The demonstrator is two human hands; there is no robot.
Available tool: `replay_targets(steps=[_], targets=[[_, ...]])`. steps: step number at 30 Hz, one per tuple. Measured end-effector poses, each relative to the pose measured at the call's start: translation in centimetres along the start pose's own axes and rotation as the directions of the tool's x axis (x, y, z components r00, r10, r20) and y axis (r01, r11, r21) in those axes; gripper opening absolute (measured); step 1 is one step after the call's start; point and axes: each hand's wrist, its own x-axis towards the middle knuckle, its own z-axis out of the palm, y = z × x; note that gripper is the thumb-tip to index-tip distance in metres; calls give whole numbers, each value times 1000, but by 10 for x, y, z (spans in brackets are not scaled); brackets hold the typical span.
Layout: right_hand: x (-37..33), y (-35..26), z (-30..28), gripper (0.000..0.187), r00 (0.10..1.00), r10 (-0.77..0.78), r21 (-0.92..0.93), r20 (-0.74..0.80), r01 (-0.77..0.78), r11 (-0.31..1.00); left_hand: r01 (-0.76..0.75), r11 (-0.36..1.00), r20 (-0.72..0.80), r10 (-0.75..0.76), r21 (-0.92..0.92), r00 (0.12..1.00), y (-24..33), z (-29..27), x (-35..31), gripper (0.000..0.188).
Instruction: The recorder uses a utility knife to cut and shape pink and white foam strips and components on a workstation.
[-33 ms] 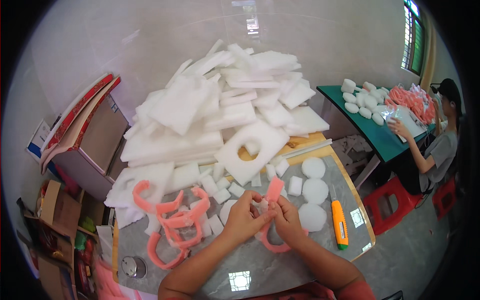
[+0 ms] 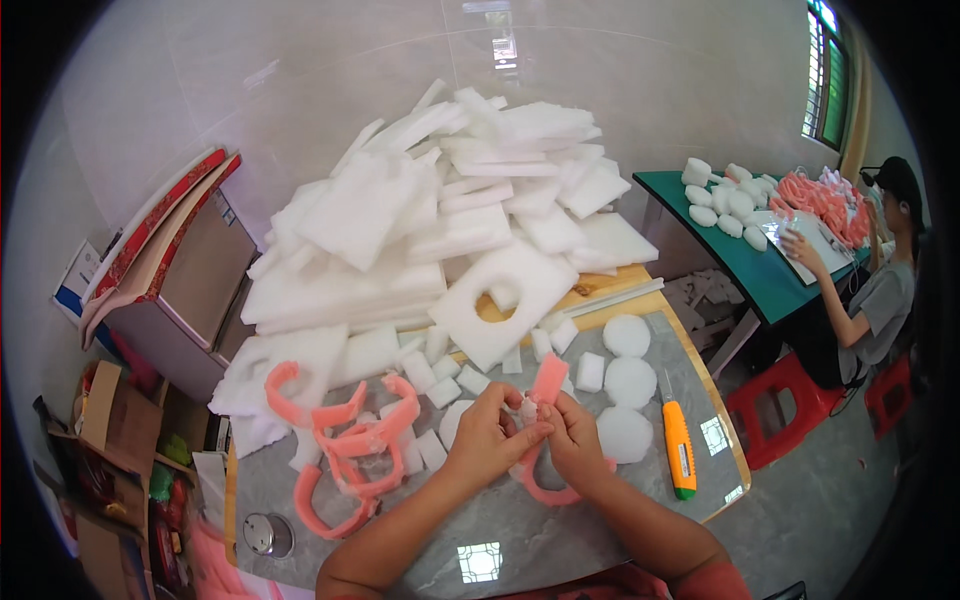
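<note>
My left hand [image 2: 488, 437] and my right hand [image 2: 576, 440] meet over the grey marble table [image 2: 480, 520]. Together they pinch a pink foam strip [image 2: 549, 379]. Its upper end stands up between my fingers and its lower part curls onto the table under my right hand. A small white foam piece [image 2: 527, 409] sits between my fingertips against the strip. More curved pink foam strips [image 2: 350, 450] lie in a loose heap to the left of my left hand.
A big pile of white foam sheets [image 2: 450, 200] fills the table's far side, with small white blocks [image 2: 440, 385] and round foam discs [image 2: 628, 382] nearer. An orange utility knife [image 2: 679, 445] lies right. A co-worker [image 2: 880, 290] sits at a green table [image 2: 745, 265] by red stools [image 2: 785, 405].
My hands and the pink strip stay as they were. The co-worker's hand on the green table has shifted slightly.
</note>
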Motion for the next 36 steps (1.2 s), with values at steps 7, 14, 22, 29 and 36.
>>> replay_targets(steps=[7, 14, 22, 29, 36], targets=[[-4, -4, -1, 22, 996, 93, 279, -9, -87, 956, 21, 994, 109, -9, -108, 994, -5, -2, 4, 23], [-1, -3, -5, 23, 997, 50, 146, 53, -58, 988, 35, 998, 218, -22, -57, 976, -6, -10, 5, 14], [-1, -4, -4, 24, 983, 123, 398, 133, -166, 902, 270, 891, 369, -128, -365, 921, -4, -18, 11, 16], [25, 15, -40, 23, 968, 229, 721, 107, -234, 652, 337, 739, 454, -47, -583, 890, 11, -22, 4, 20], [13, 3, -15, 31, 935, 336, 668, 114, -323, 670, 399, 577, 300, -263, -713, 917, -2, -22, 14, 15]])
